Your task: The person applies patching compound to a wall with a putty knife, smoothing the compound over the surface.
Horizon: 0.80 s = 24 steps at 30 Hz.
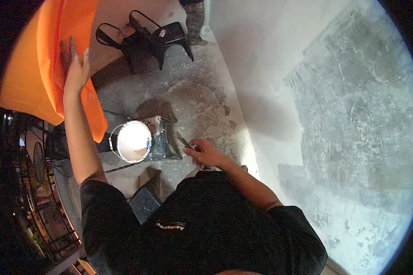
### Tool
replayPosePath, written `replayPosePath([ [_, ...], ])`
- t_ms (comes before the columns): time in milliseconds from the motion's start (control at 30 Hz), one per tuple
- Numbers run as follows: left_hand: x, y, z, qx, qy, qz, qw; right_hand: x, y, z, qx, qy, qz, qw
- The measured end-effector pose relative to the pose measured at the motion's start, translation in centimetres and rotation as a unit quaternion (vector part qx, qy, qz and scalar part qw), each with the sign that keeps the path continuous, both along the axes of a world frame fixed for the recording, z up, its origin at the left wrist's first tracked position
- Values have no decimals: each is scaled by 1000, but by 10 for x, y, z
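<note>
Black shirt fabric (202, 224) filled the lower view, and just beyond it the right hand (205, 153) was clenched around the handle of a putty knife (185, 140), its narrow blade pointing toward the bucket of white compound (134, 141) that sat on a dark stool (163, 142) near the hand. The left hand (75, 64) was raised high, fingers spread flat against an orange sheet (36, 68), gripping nothing that could be seen. With that arm stretched up and the body leaning, the likeliest trouble seemed a knock to the stool, tipping the bucket over the dusty concrete floor (202, 96). The sheet could also slip free and drape into the wet compound. To the right stood the patchy grey-and-white wall (353, 114); black metal chairs (147, 39) stood farther off.
</note>
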State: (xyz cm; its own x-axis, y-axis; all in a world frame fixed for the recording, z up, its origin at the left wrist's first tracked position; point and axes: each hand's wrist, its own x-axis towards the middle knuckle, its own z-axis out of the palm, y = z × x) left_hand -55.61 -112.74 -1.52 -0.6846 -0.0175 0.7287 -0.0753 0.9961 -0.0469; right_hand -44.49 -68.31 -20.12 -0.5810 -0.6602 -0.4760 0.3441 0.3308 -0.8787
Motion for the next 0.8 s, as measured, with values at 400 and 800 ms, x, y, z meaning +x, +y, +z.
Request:
replayPosePath([
  [400, 34, 70, 16, 157, 30, -22, 987, 26, 7, -28, 70, -24, 110, 991],
  [800, 21, 185, 12, 545, -101, -170, 815, 4, 59, 9, 121, -46, 190, 973],
])
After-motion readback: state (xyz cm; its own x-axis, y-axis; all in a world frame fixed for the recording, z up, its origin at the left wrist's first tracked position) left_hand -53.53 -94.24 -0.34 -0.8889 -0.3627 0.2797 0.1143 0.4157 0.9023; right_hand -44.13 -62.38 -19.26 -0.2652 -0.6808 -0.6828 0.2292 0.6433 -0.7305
